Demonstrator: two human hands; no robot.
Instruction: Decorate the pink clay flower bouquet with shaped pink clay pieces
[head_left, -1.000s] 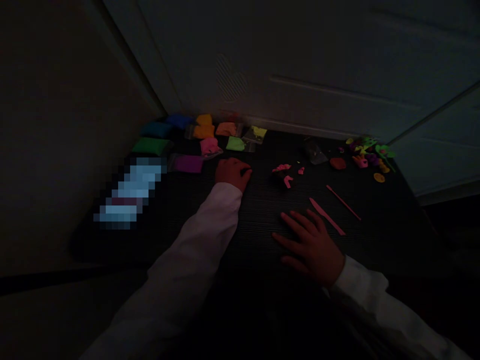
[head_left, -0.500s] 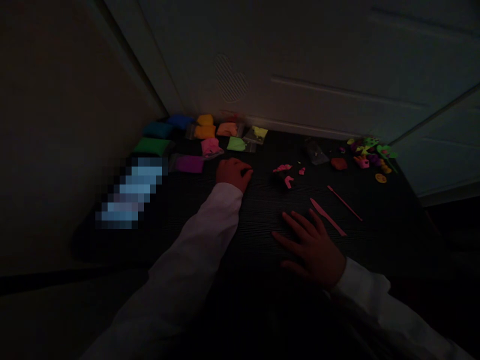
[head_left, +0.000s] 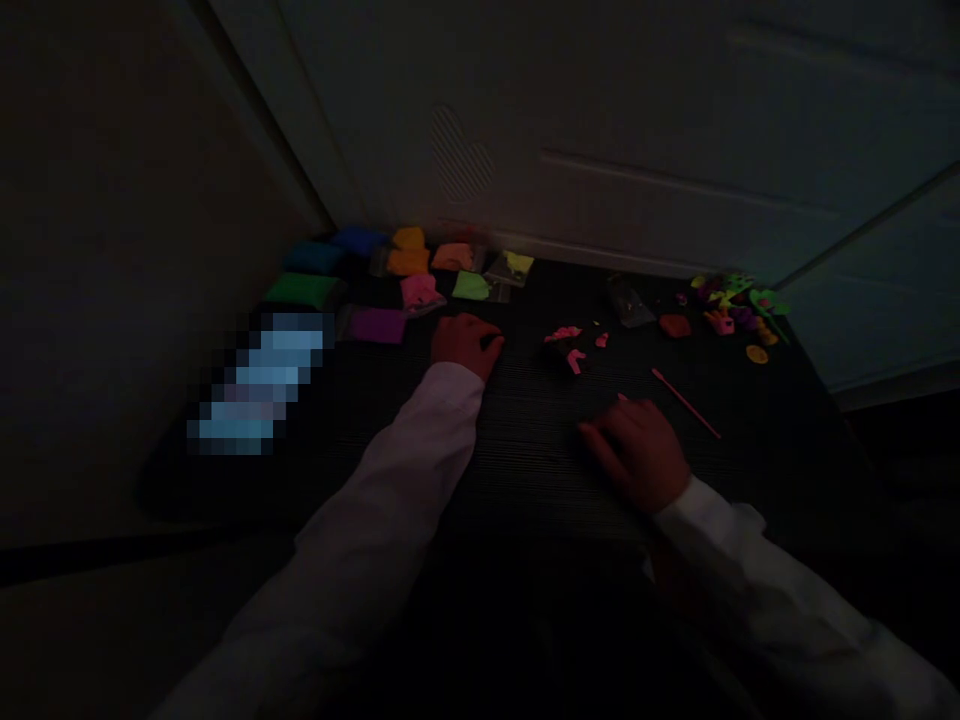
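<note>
My left hand (head_left: 466, 343) rests on the dark table (head_left: 525, 440) with its fingers curled and the thumb close to the forefinger; anything inside it is hidden. Nearest to it are a bag of purple clay (head_left: 379, 326) and a bag of light green clay (head_left: 471, 286). My right hand (head_left: 637, 452) is closed, its fingers bent over the place where a pink plastic knife (head_left: 622, 398) lies. Only the knife's tip shows past the knuckles, and I cannot tell whether the fingers grip it. To the right lies a thin pink stick tool (head_left: 686, 404). A dark lump with pink clay (head_left: 566, 350) sits between and beyond the hands.
Several bagged clays, among them green (head_left: 304, 290) and pink (head_left: 421, 293), line the back left. A blurred bright screen (head_left: 262, 380) lies at the left. Toward the back right are a clear bag (head_left: 630, 302), a red lump (head_left: 675, 325) and small colourful pieces (head_left: 739, 305).
My right hand has moved slightly up and its spread fingers have curled in, now covering most of the pink knife. My left hand stays in place.
</note>
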